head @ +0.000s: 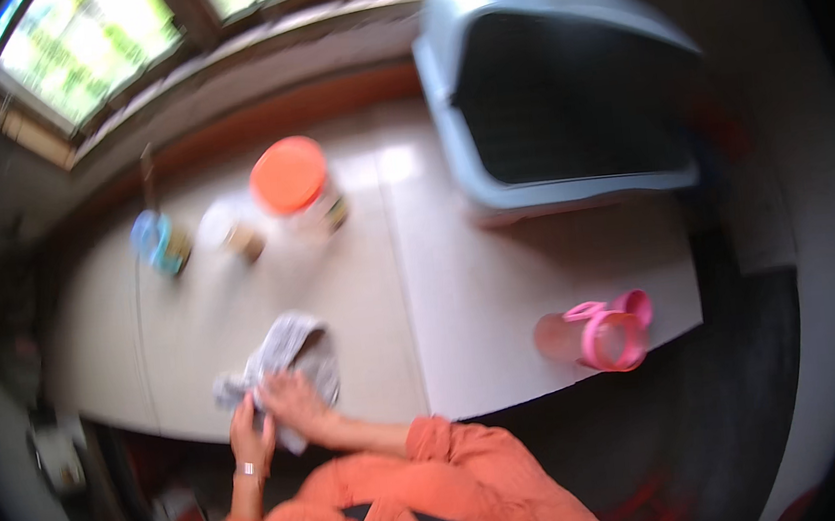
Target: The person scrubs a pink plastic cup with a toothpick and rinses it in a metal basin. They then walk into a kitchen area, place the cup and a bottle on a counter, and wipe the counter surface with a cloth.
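A crumpled grey-white cloth [293, 336] lies near the front edge of the table, with a loose end hanging over it. My right hand [297, 408] rests on top of the cloth, fingers bunched into its folds. Close beside it on the left, my left hand [251, 435] touches the cloth's near side with thumb and fingertips. Blur hides whether that hand pinches any fabric. The left wrist wears a bracelet or watch with a shiny metal piece.
Behind the cloth stand a jar with an orange lid [290, 175], a small white-lidded container [226, 230] and a blue-topped container [159, 240]. A pink-lidded bottle [598, 333] is at the front right. A large grey-blue plastic bin [484, 171] occupies the back right, below windows [88, 51].
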The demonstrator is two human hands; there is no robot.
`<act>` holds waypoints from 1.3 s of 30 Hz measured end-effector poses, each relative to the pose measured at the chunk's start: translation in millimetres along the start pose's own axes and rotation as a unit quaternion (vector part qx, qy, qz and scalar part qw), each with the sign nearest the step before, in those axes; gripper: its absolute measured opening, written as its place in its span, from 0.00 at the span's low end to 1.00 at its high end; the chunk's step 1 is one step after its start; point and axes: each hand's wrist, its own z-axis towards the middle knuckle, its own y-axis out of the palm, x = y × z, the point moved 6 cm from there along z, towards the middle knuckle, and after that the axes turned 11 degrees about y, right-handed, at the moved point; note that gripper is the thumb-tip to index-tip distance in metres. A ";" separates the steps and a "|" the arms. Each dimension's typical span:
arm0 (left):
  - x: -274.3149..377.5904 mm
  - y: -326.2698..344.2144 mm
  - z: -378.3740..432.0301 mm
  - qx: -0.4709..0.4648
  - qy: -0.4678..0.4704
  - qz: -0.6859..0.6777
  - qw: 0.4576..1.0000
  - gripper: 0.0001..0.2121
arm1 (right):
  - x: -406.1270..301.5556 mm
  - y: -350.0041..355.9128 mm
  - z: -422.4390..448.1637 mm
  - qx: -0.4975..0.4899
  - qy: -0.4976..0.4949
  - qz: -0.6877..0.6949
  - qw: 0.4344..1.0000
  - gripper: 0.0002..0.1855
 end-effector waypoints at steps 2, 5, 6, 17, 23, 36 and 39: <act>9.4 -4.1 8.8 -0.012 -0.037 -0.022 0.999 0.25 | 3.6 -15.3 4.9 -0.041 0.030 -0.033 0.998 0.22; 14.4 -15.4 2.8 0.024 -0.015 -0.083 0.996 0.27 | 1.5 -18.7 15.1 -0.052 0.037 -0.010 0.998 0.24; 18.3 -20.7 -3.5 0.039 -0.022 -0.098 0.994 0.28 | -2.3 -22.9 17.1 -0.046 0.026 -0.011 0.999 0.21; -26.4 -64.4 -179.4 0.240 -0.138 -0.157 0.948 0.22 | -69.5 -35.2 25.8 0.125 -0.130 -0.047 0.983 0.05; -66.3 -72.6 -316.6 0.333 -0.192 -0.116 0.916 0.17 | -38.1 9.4 -2.0 0.135 -0.160 -0.153 0.966 0.10; -128.1 -31.7 -527.1 0.478 -0.326 -0.273 0.769 0.16 | -169.0 -1.4 -15.5 0.080 0.213 0.258 0.939 0.20; -128.4 -51.9 -522.1 0.509 -0.311 -0.300 0.745 0.16 | -250.3 64.6 -45.2 -0.080 0.212 0.412 0.882 0.22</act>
